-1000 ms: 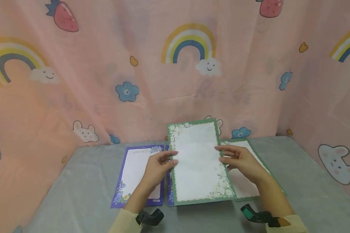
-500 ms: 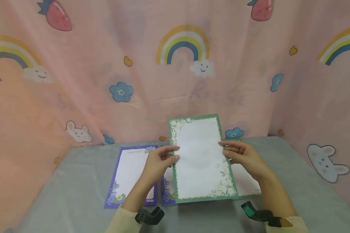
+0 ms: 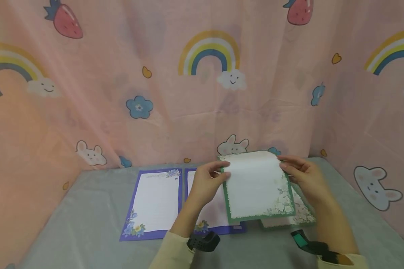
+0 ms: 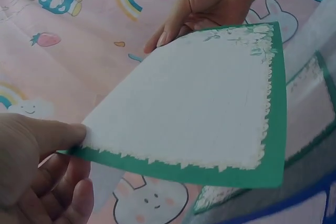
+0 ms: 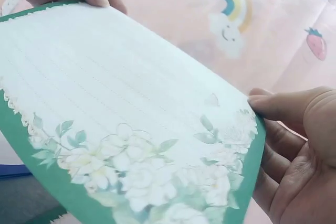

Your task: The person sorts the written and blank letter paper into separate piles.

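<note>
My left hand (image 3: pixel 207 183) and my right hand (image 3: pixel 308 179) hold a sheet of letter paper (image 3: pixel 256 186) up between them, thumbs on its face. It has a green border with white flowers and, in the right wrist view, faint ruled lines. The paper's upper part bends away. Beneath it lies another green-bordered sheet (image 3: pixel 301 213), largely hidden. To the left, a purple-bordered sheet (image 3: pixel 158 201) lies flat, and a second purple-bordered sheet (image 3: pixel 212 209) is partly covered by my left hand and the raised paper.
A grey cloth (image 3: pixel 87 220) covers the table. Behind and beside it hangs a pink curtain (image 3: pixel 175 138) printed with rainbows, rabbits and strawberries. Dark bands (image 3: pixel 203 241) with cameras are worn on both wrists.
Both hands have moved right with the green-bordered sheet, and its top has come down and bent back. More of the second purple-bordered sheet now shows.
</note>
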Demonstrator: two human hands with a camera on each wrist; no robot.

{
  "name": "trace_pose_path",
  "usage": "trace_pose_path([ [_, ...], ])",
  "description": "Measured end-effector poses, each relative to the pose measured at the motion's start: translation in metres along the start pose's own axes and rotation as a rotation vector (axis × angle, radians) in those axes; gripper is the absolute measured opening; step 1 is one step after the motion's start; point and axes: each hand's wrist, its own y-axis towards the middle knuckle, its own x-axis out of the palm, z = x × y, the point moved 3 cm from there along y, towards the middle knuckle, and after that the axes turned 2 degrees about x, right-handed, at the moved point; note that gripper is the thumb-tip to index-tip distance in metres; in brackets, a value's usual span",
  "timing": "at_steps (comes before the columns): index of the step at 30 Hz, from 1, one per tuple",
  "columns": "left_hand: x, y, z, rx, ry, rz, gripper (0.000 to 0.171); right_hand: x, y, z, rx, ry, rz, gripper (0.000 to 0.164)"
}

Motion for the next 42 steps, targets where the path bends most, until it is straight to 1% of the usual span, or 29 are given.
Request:
trace_pose_path([
  [3, 0.013, 0.005, 0.002, -0.006, 0.008, 0.024, 0.027, -0.009, -0.002, 0.002, 0.028, -0.064, 0.048, 0.044],
  [6, 0.027, 0.008, 0.002, -0.044, 0.004, 0.043, 0.028, -0.017, -0.003, 0.005, 0.057, -0.115, 0.086, 0.05],
  [10, 0.046, 0.008, 0.001, -0.098, -0.008, 0.056, 0.031, -0.023, -0.004, 0.009, 0.09, -0.164, 0.128, 0.054],
  [12, 0.054, 0.006, -0.003, -0.113, 0.009, 0.07, 0.033, -0.023, -0.004, 0.011, 0.089, -0.203, 0.14, 0.054],
  [14, 0.063, 0.004, -0.01, -0.126, 0.044, 0.087, 0.034, -0.022, -0.003, 0.014, 0.094, -0.238, 0.139, 0.055],
  [17, 0.078, 0.001, -0.022, -0.118, 0.126, 0.111, 0.035, -0.02, 0.001, 0.02, 0.08, -0.297, 0.133, 0.053],
  [21, 0.098, 0.0, -0.036, -0.103, 0.212, 0.101, 0.037, -0.02, 0.005, 0.032, 0.071, -0.348, 0.139, 0.045],
  [23, 0.106, -0.002, -0.041, -0.116, 0.238, 0.087, 0.038, -0.021, 0.006, 0.038, 0.071, -0.374, 0.14, 0.042],
  [25, 0.11, -0.003, -0.045, -0.135, 0.255, 0.084, 0.039, -0.021, 0.006, 0.044, 0.065, -0.387, 0.138, 0.039],
  [29, 0.114, -0.005, -0.051, -0.143, 0.305, 0.081, 0.04, -0.021, 0.006, 0.05, 0.03, -0.449, 0.124, 0.037],
  [31, 0.116, -0.006, -0.054, -0.133, 0.359, 0.07, 0.04, -0.019, 0.007, 0.054, 0.032, -0.484, 0.116, 0.037],
  [34, 0.119, -0.007, -0.059, -0.116, 0.472, 0.042, 0.042, -0.016, 0.009, 0.061, 0.035, -0.53, 0.108, 0.038],
  [37, 0.123, -0.008, -0.062, -0.101, 0.584, 0.013, 0.043, -0.013, 0.011, 0.067, 0.037, -0.55, 0.101, 0.039],
  [40, 0.126, -0.008, -0.064, -0.078, 0.648, 0.003, 0.043, -0.011, 0.012, 0.073, 0.025, -0.57, 0.108, 0.039],
  [42, 0.129, -0.009, -0.064, -0.064, 0.673, 0.009, 0.042, -0.01, 0.012, 0.079, 0.027, -0.584, 0.12, 0.038],
])
